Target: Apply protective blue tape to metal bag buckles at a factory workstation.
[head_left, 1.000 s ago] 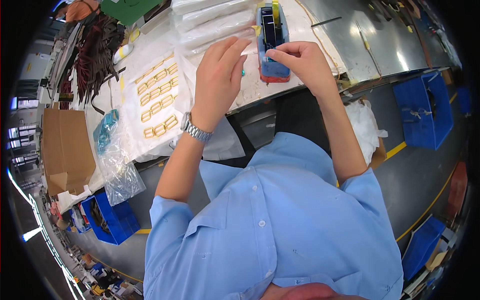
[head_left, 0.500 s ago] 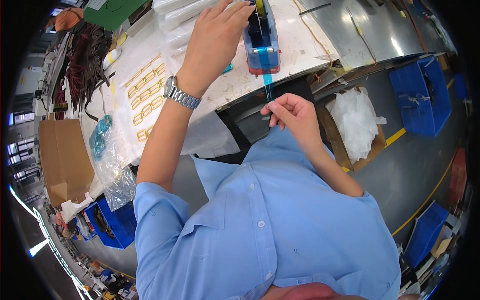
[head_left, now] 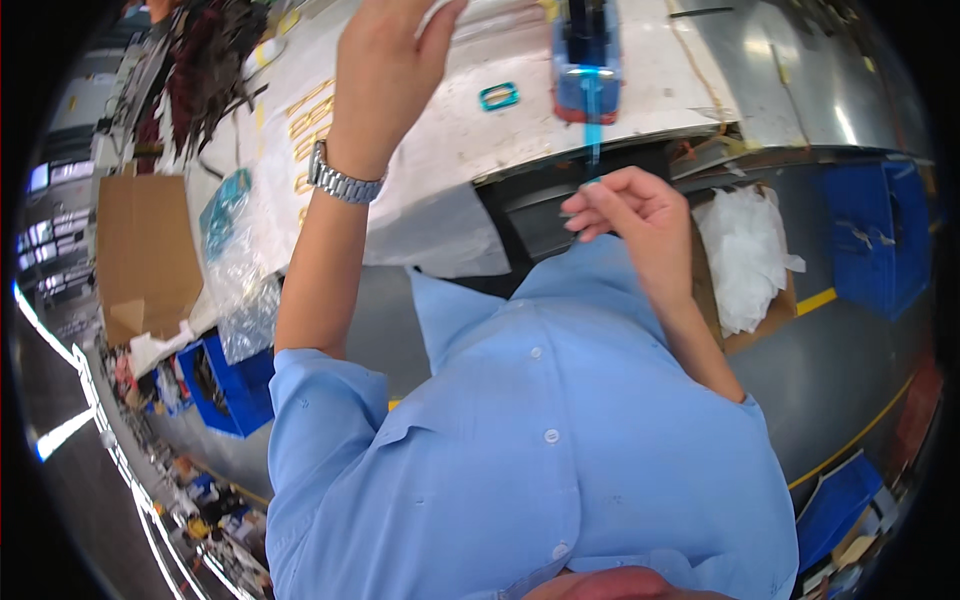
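Observation:
My right hand (head_left: 640, 210) pinches the free end of a strip of translucent blue tape (head_left: 592, 135) just off the table's front edge. The strip runs taut from a blue and red tape dispenser (head_left: 588, 95) on the table. My left hand (head_left: 385, 75), with a metal watch on its wrist, is raised over the table left of the dispenser. Its thumb stands apart and the other fingertips are cut off by the upper edge. Between that hand and the dispenser lies a small gold buckle with a blue border (head_left: 498, 97). Gold buckles (head_left: 312, 115) lie in rows left of my wrist.
Clear plastic bags (head_left: 245, 310) hang at the table's left side, by a brown cardboard box (head_left: 148, 260). To the right stand a carton of white sheets (head_left: 742, 260) and a blue bin (head_left: 875, 235). A metal worktop (head_left: 790, 70) adjoins the table.
My left hand has moved left, away from the dispenser, uncovering the blue-bordered buckle. My right hand still pinches the tape. The whole view has shifted, with the table higher in the picture.

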